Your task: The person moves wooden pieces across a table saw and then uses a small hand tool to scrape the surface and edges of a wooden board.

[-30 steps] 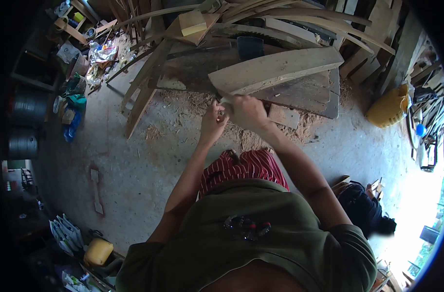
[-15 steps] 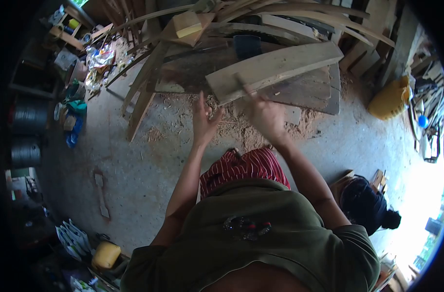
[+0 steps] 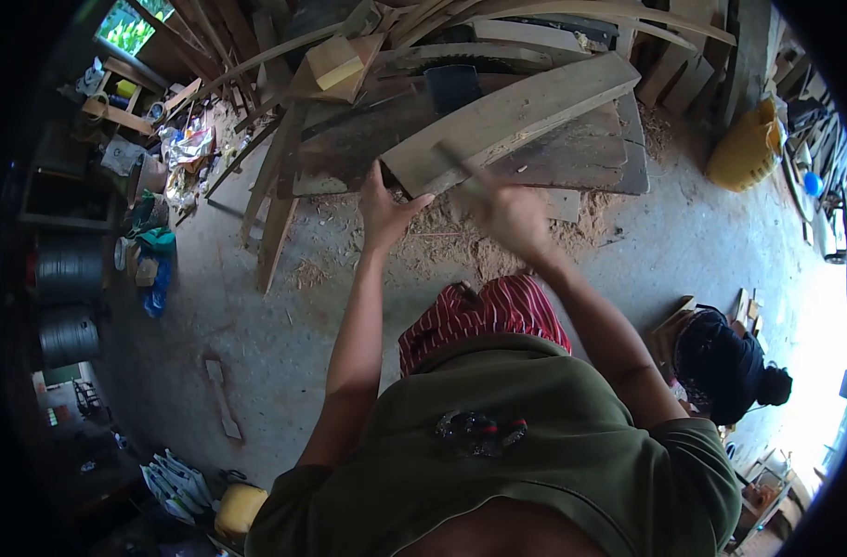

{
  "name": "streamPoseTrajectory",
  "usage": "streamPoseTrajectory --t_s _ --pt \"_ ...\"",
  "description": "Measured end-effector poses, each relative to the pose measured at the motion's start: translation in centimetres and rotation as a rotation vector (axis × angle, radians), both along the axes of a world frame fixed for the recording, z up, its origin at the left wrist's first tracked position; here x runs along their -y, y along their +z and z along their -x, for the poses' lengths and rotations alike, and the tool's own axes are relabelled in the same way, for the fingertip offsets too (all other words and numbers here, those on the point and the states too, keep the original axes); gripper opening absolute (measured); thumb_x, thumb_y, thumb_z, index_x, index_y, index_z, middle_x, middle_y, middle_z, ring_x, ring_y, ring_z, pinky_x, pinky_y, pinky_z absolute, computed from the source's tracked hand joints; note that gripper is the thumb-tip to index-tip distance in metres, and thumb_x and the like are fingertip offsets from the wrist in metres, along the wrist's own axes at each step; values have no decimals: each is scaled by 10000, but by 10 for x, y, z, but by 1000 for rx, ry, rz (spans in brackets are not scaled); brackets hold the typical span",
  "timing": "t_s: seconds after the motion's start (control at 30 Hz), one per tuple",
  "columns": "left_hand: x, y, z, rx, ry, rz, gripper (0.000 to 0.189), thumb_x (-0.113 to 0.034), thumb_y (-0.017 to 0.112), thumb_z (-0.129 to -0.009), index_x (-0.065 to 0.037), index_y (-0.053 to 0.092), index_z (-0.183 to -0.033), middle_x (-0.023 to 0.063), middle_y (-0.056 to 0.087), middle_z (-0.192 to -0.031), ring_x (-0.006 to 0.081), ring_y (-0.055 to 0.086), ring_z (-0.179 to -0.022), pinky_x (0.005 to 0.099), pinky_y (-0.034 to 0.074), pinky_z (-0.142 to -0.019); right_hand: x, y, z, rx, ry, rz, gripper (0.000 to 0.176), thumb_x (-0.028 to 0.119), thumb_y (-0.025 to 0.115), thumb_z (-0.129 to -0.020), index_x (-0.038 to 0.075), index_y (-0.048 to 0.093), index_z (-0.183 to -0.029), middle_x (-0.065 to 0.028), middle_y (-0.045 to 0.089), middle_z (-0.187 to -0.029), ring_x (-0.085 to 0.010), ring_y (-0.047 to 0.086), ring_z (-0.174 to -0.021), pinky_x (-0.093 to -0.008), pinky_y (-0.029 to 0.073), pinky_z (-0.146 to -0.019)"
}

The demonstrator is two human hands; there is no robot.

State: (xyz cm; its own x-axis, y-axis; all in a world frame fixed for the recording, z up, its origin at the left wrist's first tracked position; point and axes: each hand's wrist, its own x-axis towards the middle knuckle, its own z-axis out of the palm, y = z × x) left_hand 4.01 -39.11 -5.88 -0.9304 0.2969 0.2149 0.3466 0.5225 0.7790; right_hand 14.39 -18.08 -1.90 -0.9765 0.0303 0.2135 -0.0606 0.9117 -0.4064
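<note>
A thick, slightly curved wooden board (image 3: 526, 111) lies aslant on a dark, worn wooden bench top (image 3: 335, 153). My left hand (image 3: 389, 209) grips the board's near left end, forefinger at one corner and thumb at the other. Its remaining fingers are hidden. My right hand (image 3: 516, 218), smeared by motion, is closed round a slim hand tool with a dark, narrow end (image 3: 451, 156). That end shows over the board's left part; I cannot make out the tool's exact kind or whether it touches the wood.
A dark blue container (image 3: 452, 88) stands behind the board, near a toothed circular blade (image 3: 498, 67). Wood blocks (image 3: 335, 63) and long curved strips lie at the back. Shavings (image 3: 498, 246) cover the floor before the bench. A yellow container (image 3: 747, 153) is at right.
My left hand has moved from open beside the board's end to gripping it. My right hand still holds the tool over the board. The view has shifted slightly.
</note>
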Motion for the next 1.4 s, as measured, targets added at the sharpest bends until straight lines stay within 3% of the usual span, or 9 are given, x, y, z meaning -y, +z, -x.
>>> streamPoseTrajectory --t_s 0.13,0.23,0.27,0.57,0.73,0.9,0.97,1.2,1.4 --pt "5 -23 7 -135 45 31 1138 -424 890 -606 83 292 -1432 294 458 -1357 427 458 -1257 504 367 -1044 -36 -17 15 -322 -109 -56 510 219 487 -959 134 407 -1455 -157 678 -790 -200 634 -497 -326 496 -375" --pt "3 -22 3 -69 36 25 1148 -447 882 -610 79 285 -1437 289 451 -1365 429 444 -1268 510 352 -1055 28 11 -8 128 20 -36 406 230 476 -968 146 521 -1362 -193 670 -809 -270 646 -512 -414 515 -402" --pt "3 -22 3 -37 42 33 1152 -458 877 -615 78 279 -1441 287 443 -1372 427 438 -1273 514 341 -1063 36 -7 -9 -238 141 89 392 252 467 -975 145 529 -1347 -190 660 -775 -265 628 -481 -407 506 -382" --pt "1 -14 3 -4 65 -2 1159 -462 871 -618 75 266 -1448 269 428 -1390 391 426 -1297 488 357 -1069 -29 -39 10 78 -90 -213 508 268 609 -913 209 504 -1406 -167 693 -835 -245 655 -525 -379 535 -443" --pt "-1 -13 0 15 104 32 1119 -418 879 -589 49 310 -1432 252 481 -1345 376 460 -1275 463 392 -1052 31 -2 -1 -27 164 141 432 310 582 -944 183 560 -1356 -154 691 -793 -274 646 -505 -410 540 -479" --pt "-1 -11 1 36 62 -62 1084 -384 894 -573 36 344 -1407 229 502 -1324 361 490 -1250 449 417 -1034 -10 5 30 29 -101 43 474 310 556 -953 146 513 -1396 -165 684 -775 -304 645 -508 -430 549 -514" --pt "-2 -14 6 12 63 -74 1074 -373 899 -570 29 352 -1403 224 505 -1320 356 497 -1243 449 421 -1031 16 -5 20 -294 114 -228 481 236 517 -941 101 506 -1403 -161 668 -678 -138 595 -428 -305 462 -328" --pt "-2 -7 0 40 73 -33 1039 -321 894 -580 20 355 -1400 218 506 -1301 352 509 -1220 443 433 -1027 9 18 58 -273 47 -54 371 234 534 -921 100 626 -1254 -133 667 -664 -193 624 -440 -347 511 -386" --pt "-3 -10 4 91 46 -131 1017 -267 907 -573 10 371 -1391 209 514 -1287 335 525 -1205 440 441 -1019 31 26 40 83 224 75 294 251 578 -895 123 657 -1147 -242 673 -788 -419 672 -690 -509 565 -664"
